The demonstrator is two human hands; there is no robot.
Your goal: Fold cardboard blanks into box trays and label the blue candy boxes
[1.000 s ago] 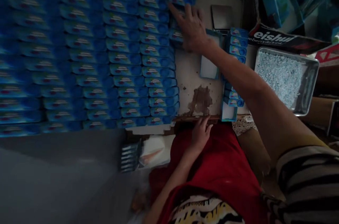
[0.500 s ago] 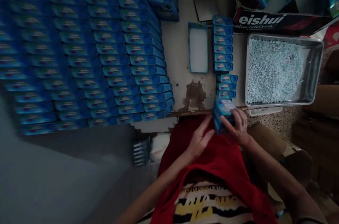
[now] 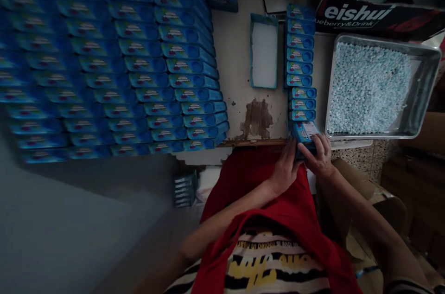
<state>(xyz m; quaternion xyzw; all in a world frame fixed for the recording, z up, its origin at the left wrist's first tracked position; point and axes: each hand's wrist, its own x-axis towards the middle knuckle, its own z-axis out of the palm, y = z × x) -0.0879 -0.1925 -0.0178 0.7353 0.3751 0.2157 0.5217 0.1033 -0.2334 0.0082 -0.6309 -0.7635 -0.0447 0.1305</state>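
Both hands meet at the table's near edge around a small blue candy tin (image 3: 304,132). My right hand (image 3: 319,157) grips it from the right, and my left hand (image 3: 285,171) closes on its left side. Just beyond the tin a column of the same blue tins (image 3: 299,62) runs away from me. An open blue box with a white inside (image 3: 264,51) lies to the left of that column. On the right stands a metal tray (image 3: 422,94) filled with pale blue candies (image 3: 366,87).
Several rows of stacked blue tins (image 3: 114,62) cover the left part of the white table (image 3: 234,71), which has a brown worn patch (image 3: 257,120). A black carton with white lettering (image 3: 368,13) lies behind the tray. A red apron (image 3: 274,220) covers my lap.
My right hand drew back from the far stack of tins to the near edge, holding a tin. My left hand rose from the table edge and closed on the same tin.
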